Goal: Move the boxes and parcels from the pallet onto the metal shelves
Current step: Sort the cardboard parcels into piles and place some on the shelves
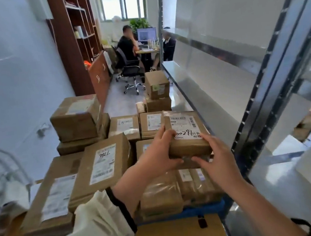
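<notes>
The small brown box (186, 133), white shipping label upward with handwritten digits on it, sits between my two hands above the near right part of the stack. Whether its underside is clear of the parcel below, I cannot tell.

My left hand (156, 156) grips its left side, fingers over the top edge and thumb beneath. My right hand (220, 157) grips its near right corner, fingers on the label and thumb against the front face. The hands are apart, with the box clamped between them.

To the left of and beyond my hands, the other taped boxes (102, 166) lie piled, most with labels upward. Below my hands, the blue pallet (200, 209) shows under them.

Just to the right of my right hand stand the metal shelves (225, 90), with a perforated upright (262, 109) nearest.

Far beyond my hands, a person (127, 47) sits at a desk beside a wooden cabinet (81, 48).
</notes>
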`<state>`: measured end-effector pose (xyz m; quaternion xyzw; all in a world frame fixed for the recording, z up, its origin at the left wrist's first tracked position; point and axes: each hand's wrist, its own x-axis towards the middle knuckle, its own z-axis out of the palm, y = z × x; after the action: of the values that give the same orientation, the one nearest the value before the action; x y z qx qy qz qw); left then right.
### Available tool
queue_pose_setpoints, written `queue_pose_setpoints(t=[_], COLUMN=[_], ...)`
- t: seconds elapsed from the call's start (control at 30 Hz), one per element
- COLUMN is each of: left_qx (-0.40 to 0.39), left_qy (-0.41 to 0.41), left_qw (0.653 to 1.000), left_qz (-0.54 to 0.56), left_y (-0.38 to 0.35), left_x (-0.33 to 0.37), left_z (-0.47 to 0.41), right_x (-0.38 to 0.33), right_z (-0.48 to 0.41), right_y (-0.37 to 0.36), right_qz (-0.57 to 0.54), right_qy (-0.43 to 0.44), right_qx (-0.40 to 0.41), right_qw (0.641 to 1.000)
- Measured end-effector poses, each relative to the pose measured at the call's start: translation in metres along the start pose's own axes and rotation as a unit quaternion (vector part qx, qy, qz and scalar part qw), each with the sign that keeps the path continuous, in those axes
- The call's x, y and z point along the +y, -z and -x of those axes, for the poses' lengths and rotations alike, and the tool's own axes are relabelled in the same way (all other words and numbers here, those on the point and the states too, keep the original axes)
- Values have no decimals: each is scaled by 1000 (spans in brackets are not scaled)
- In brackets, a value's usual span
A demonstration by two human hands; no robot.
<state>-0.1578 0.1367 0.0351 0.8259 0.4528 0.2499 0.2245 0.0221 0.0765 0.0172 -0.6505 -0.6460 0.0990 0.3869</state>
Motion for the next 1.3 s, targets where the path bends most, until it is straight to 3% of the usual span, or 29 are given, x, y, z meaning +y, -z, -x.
queue_pose_setpoints(t=[0.17,0.5,0.77,1.3], left_qx=[15,-66,-107,-132], left_qy=[23,107,164,111], left_qw=[998,980,948,885], left_qz=[-59,-153,-252,-432], left_y=[64,146,146,139], left_x=[-54,-151,-177,-194], left_z=[-34,-97,-123,-129], right_x=[-33,-83,-93,-85], right_z=[-74,-182,-214,-213], right_y=[-54,-163,-210,-243], right_qz=[-33,-28,-37,-28], right_qy=[61,76,82,88], right_qx=[-20,-63,-100,-102], right_qw=[997,995,991,990])
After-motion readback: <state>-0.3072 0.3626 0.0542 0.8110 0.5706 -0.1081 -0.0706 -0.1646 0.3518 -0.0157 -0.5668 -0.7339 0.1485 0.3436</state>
